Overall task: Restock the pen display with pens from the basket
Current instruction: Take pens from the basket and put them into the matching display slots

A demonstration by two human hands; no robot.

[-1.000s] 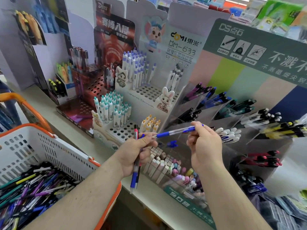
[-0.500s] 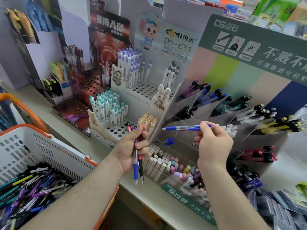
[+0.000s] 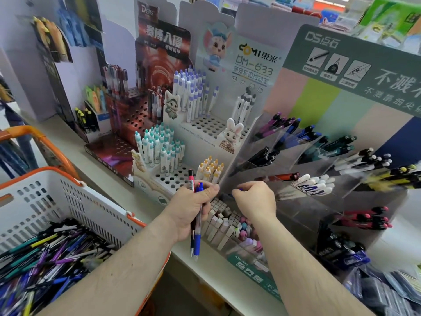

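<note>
My left hand [image 3: 193, 209] grips two pens upright in front of the display: a red-and-black pen [image 3: 191, 179] and a blue pen [image 3: 197, 241]. To its right, my right hand [image 3: 256, 199] reaches with curled fingers into a low compartment of the clear acrylic pen display [image 3: 296, 201]. Only a blue tip shows at its fingertips; the rest of its blue pen is hidden. A white basket [image 3: 45, 201] with an orange rim sits at the lower left, holding several loose pens [image 3: 45, 261].
Cardboard stands with upright white pens [image 3: 191, 96] and teal-capped pens [image 3: 159, 144] rise behind my left hand. The acrylic compartments hold black, purple, white [image 3: 314, 185], yellow and red pens [image 3: 364, 218]. Erasers [image 3: 227, 224] fill a tray under my hands. Packets lie at the lower right.
My right hand carried the blue pen down and left from in front of the white pens into a low acrylic compartment. My left hand turned its two pens upright and rose slightly.
</note>
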